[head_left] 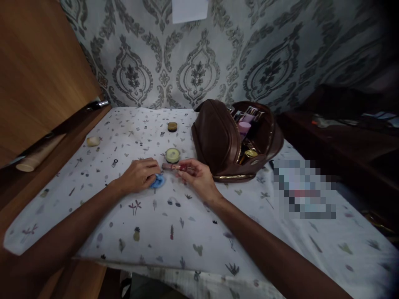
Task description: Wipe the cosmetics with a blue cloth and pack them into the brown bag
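Note:
My left hand (141,173) is closed around a crumpled blue cloth (158,181), low over the patterned tablecloth. Between the fingers of my right hand (199,178) is a slim tube with a pinkish cap and a red part (171,166), which looks like a lip gloss tube. Its capped end points left and lies close to the left hand's fingertips; whether they touch I cannot tell. Just behind the tube stands a small round jar of pale yellow stuff (172,155). To the right sits a brown makeup bag (215,137), unzipped, with a pink item and several cosmetics inside.
A small dark-amber jar (172,126) stands farther back. A cream-coloured lump (93,141) lies at the left, near the wooden panel (40,66). On the right lies a blurred-out flat object (302,191). Patterned fabric (198,74) hangs behind the table.

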Demonstrator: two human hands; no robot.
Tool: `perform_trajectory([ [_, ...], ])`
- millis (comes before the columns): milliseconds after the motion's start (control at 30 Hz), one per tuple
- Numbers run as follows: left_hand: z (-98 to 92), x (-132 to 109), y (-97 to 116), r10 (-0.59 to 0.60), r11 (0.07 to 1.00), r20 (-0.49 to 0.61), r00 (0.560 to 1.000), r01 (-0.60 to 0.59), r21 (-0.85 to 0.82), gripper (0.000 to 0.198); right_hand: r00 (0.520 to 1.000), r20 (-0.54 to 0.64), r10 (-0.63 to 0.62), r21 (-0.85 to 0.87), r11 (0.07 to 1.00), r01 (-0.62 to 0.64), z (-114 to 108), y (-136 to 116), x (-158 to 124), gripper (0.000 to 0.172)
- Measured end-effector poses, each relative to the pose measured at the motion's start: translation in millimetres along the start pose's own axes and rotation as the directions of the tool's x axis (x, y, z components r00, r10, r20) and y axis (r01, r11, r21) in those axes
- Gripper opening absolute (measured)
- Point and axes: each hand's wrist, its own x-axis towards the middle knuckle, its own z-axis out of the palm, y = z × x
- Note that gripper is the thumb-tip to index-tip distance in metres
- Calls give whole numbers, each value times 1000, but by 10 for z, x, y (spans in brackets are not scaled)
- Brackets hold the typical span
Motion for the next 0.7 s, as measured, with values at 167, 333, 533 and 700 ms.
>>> perform_trajectory([
  [167, -156, 11, 11, -53, 994, 215, 975, 73, -83, 21, 997, -13, -72, -19, 997, 72, -57, 32, 41, 33],
  [333, -188, 27, 38, -124, 962, 136, 983, 152, -226, 26, 989, -9, -150, -115, 982, 148, -26, 16, -2, 33],
  [533, -70, 186, 337, -125, 980, -289, 949, 73, -183, 18, 975, 44, -216, -157, 963, 220, 29, 21, -30, 31],
  [700, 65, 189, 308, 13, 995, -238, 971, -36, -91, 16, 979, 36, -202, -130, 970, 205, 36, 29, -25, 19],
])
